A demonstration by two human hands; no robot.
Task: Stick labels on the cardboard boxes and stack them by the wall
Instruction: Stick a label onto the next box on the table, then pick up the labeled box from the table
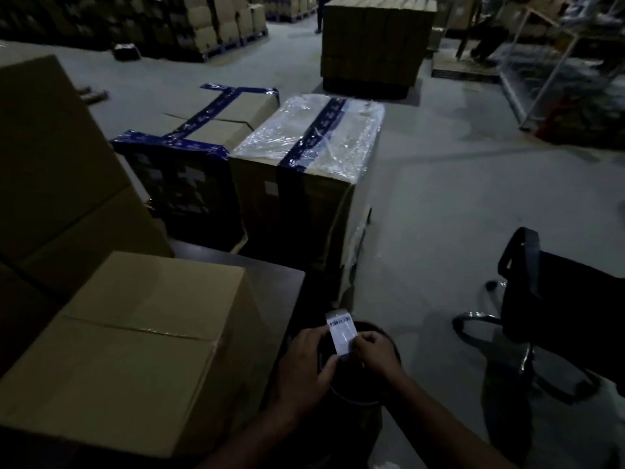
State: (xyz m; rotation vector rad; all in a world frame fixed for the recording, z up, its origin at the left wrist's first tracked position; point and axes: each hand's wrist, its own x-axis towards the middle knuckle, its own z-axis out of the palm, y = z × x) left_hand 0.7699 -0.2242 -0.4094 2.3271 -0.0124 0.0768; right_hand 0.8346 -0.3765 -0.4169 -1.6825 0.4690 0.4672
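Note:
A small white label [341, 331] with a barcode stands upright between my hands at the bottom centre. My left hand [309, 362] pinches its lower left edge, and my right hand [375, 353] pinches its lower right corner. Both hands are held over a dark round bin [385, 336]. Left of them a plain brown cardboard box [135, 340] sits closed on a dark table [274, 282]. A taller cardboard box [50, 164] rises behind it at the left edge.
Two boxes stand on the floor ahead, one banded in blue tape [189, 143], one under clear film [304, 154]. A black office chair [554, 299] is at the right. A pallet of cartons [372, 38] and stacked boxes [209, 25] lie farther back, metal racks [558, 62] at right.

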